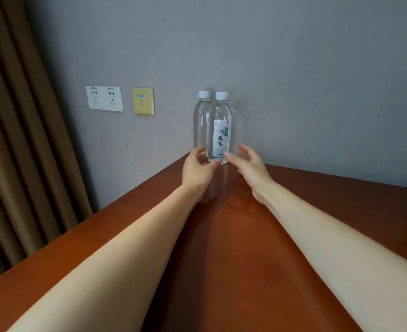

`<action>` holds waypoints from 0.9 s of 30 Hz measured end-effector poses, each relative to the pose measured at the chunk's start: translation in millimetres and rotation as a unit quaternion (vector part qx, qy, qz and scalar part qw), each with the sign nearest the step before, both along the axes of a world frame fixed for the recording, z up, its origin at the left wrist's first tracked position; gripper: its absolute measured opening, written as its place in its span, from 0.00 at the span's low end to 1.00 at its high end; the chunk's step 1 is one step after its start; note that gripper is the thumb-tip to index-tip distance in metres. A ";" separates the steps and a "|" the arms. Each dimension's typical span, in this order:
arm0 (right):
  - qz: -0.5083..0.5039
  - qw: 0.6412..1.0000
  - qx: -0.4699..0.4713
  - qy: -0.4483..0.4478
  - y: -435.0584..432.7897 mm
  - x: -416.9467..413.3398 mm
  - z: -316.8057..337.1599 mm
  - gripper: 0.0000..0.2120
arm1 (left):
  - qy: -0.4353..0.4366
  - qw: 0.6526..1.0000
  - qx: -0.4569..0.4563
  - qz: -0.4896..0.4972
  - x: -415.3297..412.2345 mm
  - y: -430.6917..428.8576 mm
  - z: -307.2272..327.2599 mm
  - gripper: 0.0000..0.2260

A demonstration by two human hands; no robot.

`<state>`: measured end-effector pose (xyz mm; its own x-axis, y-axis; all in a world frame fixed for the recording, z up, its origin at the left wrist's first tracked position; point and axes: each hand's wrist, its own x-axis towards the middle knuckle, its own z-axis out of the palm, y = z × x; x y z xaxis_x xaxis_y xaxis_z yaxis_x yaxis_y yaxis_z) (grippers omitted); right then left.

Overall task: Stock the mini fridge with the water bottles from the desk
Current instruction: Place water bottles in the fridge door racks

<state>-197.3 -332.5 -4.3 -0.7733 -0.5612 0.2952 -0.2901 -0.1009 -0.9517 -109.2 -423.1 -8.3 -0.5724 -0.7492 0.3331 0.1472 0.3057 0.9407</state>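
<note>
Two clear water bottles with white caps stand upright, side by side, at the far corner of the reddish-brown desk [221, 248], close to the grey wall. The front bottle [220, 130] shows a white label with dark characters; the back bottle [201, 121] stands just left of and behind it. My left hand [196, 170] reaches the bottles' bases from the left, fingers loosely spread, thumb tip near the front bottle's base. My right hand [250, 167] comes in from the right, fingers relaxed, thumb tip at the front bottle's lower edge. Neither hand grips a bottle. The fridge is out of view.
A white double power socket [104, 98] and a yellow wall plate [143, 101] sit on the wall left of the bottles. Brown curtains [13, 140] hang along the left side. The desk's left edge runs diagonally toward the curtains.
</note>
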 end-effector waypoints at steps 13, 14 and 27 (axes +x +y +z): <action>0.053 0.996 0.053 0.048 -39.9 -35.7 -1.5 0.25 | -0.011 0.997 0.034 -0.066 -44.1 -33.0 2.6 0.23; 0.050 0.995 0.066 0.050 -39.3 -34.0 -0.5 0.27 | -0.014 0.997 0.030 -0.069 -43.1 -31.5 2.3 0.23; 0.023 0.996 0.075 0.037 -44.7 -36.5 0.3 0.28 | -0.031 0.997 0.009 -0.067 -39.5 -28.1 4.9 0.22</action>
<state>-233.8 -377.2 -4.1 -0.7246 -0.6382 0.2599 -0.3576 0.0259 -0.9335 -148.7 -451.2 -3.3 -0.6873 -0.6697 0.2812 0.1272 0.2702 0.9544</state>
